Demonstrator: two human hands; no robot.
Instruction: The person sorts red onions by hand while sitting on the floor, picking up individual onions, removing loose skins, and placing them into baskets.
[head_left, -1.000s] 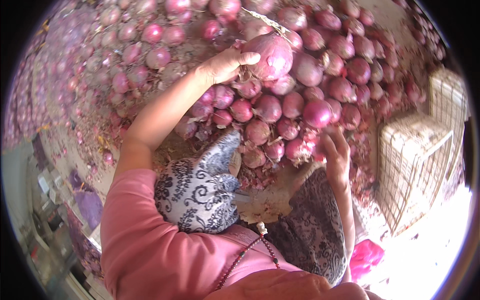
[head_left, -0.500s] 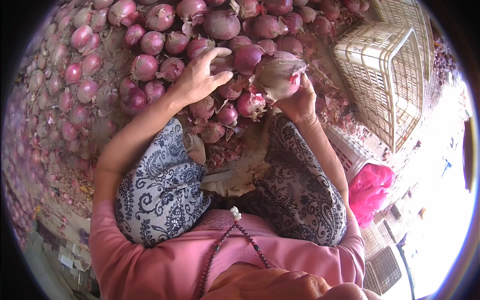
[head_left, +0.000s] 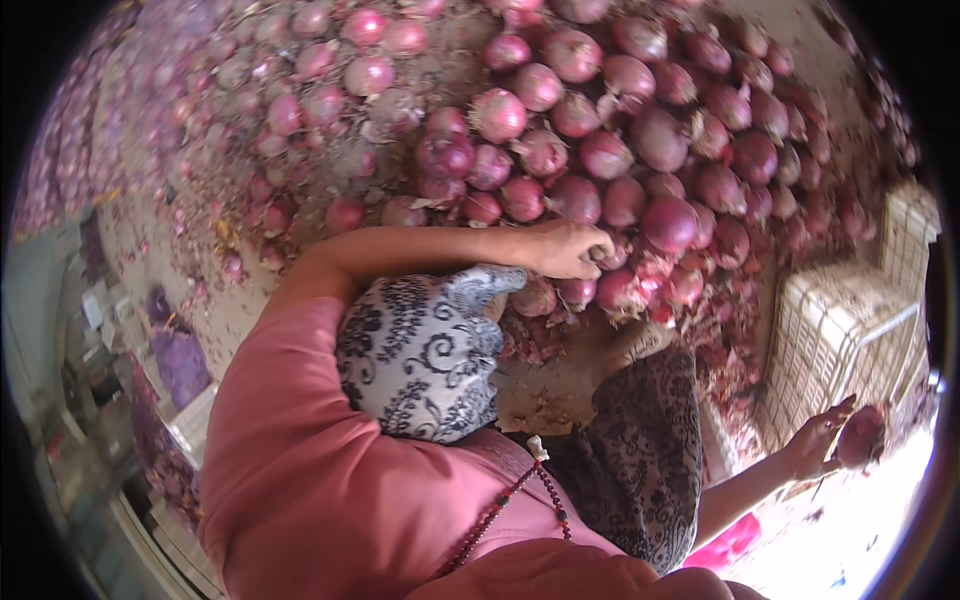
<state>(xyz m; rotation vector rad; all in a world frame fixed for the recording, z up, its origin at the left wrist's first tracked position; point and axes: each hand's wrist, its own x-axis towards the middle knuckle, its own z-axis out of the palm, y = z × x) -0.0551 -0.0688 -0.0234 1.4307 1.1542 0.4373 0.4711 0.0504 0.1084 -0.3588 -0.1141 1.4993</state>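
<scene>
My left hand rests low over the near edge of a heap of red onions, its fingers curled together. Whatever they may enclose is hidden. A round purple onion lies just right of it, next to other onions with loose papery skins. My right arm reaches far out to the right, past the crate. At its end, my right hand has its fingers spread. A large dark red onion is right at those fingertips, seemingly leaving them rather than gripped.
A pale plastic crate stands on the right, with another crate behind it. Pink fabric lies below my right forearm. More onions spread across the floor at the far left. A purple bag lies at the left.
My right hand has swung from the heap to far right, taking the large onion out past the crate. My left hand has curled its fingers. The view has turned.
</scene>
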